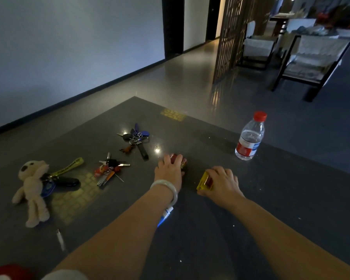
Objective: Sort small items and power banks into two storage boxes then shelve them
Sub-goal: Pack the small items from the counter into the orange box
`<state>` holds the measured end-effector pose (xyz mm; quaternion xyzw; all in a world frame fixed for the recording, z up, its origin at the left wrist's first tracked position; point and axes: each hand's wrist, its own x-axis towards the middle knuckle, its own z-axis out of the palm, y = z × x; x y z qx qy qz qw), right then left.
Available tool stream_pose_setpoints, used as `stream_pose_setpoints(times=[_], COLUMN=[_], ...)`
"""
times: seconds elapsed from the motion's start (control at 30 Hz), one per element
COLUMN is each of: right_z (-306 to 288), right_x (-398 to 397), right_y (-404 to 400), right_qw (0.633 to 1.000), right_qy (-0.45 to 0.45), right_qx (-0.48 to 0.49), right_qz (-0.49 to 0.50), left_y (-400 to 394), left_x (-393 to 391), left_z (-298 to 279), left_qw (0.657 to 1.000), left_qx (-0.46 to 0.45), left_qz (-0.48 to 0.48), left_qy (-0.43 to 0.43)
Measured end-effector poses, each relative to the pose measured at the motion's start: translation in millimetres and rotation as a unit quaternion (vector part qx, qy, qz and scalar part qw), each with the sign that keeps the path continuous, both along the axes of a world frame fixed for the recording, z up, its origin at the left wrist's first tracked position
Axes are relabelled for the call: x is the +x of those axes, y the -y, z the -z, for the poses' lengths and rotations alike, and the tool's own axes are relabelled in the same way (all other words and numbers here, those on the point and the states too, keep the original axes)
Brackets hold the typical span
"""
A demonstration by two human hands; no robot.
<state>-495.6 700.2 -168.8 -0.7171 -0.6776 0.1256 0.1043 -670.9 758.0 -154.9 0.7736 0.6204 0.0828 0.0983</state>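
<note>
On the dark tabletop (281,199), at the centre of the frame, the left hand (168,168) curls its grip over a small red item (173,157). Just right of it, the right hand (222,181) pinches a yellow and red packet (204,181) lying on the surface. Left of the hands lie two key bunches (136,138) (108,170) and a plush bear keychain (33,184). A water bottle (250,138) stands upright at the right.
</note>
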Motion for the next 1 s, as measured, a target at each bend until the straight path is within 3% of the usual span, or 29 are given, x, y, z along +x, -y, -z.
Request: stream_pose_setpoints(times=[0.33, 0.57, 1.0], right_z=[-16, -26, -24], right_x=[25, 44, 71], right_y=[147, 252, 385], right_qw=[0.995, 0.99, 0.981], right_qy=[-0.03, -0.053, -0.065], right_qx=[-0.032, -0.047, -0.09], right_qz=[0.09, 0.125, 0.161], left_y=[141, 246, 340], left_x=[31, 49, 71], left_z=[-26, -22, -27], left_qw=[0.985, 0.978, 0.961], left_qx=[-0.062, -0.112, -0.161], left_qz=[0.161, 0.174, 0.222], left_qy=[-0.002, -0.003, 0.045])
